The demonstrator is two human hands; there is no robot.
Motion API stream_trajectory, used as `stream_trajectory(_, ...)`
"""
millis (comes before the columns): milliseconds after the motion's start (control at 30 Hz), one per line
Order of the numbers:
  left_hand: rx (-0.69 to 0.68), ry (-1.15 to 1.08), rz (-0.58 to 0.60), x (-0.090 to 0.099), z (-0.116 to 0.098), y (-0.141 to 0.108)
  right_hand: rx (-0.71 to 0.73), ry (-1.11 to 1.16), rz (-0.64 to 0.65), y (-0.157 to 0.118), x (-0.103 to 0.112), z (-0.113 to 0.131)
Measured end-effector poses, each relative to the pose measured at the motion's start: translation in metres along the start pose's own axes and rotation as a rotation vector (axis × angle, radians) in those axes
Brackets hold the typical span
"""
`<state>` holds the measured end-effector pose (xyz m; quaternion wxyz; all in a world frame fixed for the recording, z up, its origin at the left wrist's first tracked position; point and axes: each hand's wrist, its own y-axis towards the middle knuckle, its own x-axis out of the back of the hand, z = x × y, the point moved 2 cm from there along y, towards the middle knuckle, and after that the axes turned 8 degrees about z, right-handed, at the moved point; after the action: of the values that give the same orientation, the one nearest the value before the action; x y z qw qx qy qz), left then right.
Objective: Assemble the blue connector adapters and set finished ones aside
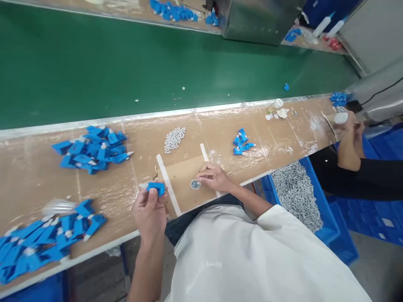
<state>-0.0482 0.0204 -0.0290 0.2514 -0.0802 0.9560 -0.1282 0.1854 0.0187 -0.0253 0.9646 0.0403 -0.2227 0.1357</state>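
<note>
My left hand (150, 212) grips a blue plastic part (156, 188) with a white tip pointing left, thumb on top. My right hand (214, 177) has its fingers pinched at the rim of a small round clear dish (195, 184) with dark contents; anything between the fingertips is too small to make out. The dish sits on a bare brown patch (184, 174) between two white strips. Beyond it lies a pile of small grey pieces (174, 139). A large heap of blue parts (92, 150) is to the left, and a small group of blue parts (242, 142) to the right.
More blue parts (47, 241) cover the near left of the bench. A green belt (126, 67) runs behind it. At lower right stands a blue bin (330, 233) of grey pieces. Another person's hands (352, 126) work at the far right, near a white bottle (341, 118).
</note>
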Motion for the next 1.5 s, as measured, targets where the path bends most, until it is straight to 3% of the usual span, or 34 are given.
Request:
stream_trajectory(167, -0.014, -0.027, -0.018, -0.011, -0.001, -0.007, 0.183, -0.158, -0.074, -0.014, -0.001, 0.011)
stream_trajectory(333, 0.066, -0.089, -0.027, -0.011, 0.005, -0.001, 0.151, -0.151, -0.131, -0.003, -0.002, 0.001)
stream_trajectory(633, 0.130, -0.141, 0.007, -0.009, 0.004, -0.006, 0.028, -0.178, -0.058, 0.002, 0.001, 0.012)
stream_trajectory(767, 0.175, -0.170, 0.051, -0.014, 0.002, -0.007, -0.059, -0.059, -0.118, 0.004, 0.005, 0.008)
stream_trajectory(933, 0.350, -0.177, 0.163, -0.023, 0.006, -0.012, -0.216, 0.238, -0.139, 0.003, 0.010, -0.001)
stream_trajectory(1067, 0.442, -0.197, 0.242, -0.031, 0.010, -0.014, -0.255, 0.420, -0.173, 0.001, 0.014, -0.002)
stream_trajectory(1333, 0.570, -0.261, 0.372, -0.044, 0.012, -0.018, -0.139, 0.388, -0.248, -0.003, 0.024, 0.031)
stream_trajectory(1500, 0.639, -0.323, 0.417, -0.047, 0.014, -0.022, -0.025, 0.212, -0.293, -0.011, 0.027, 0.063)
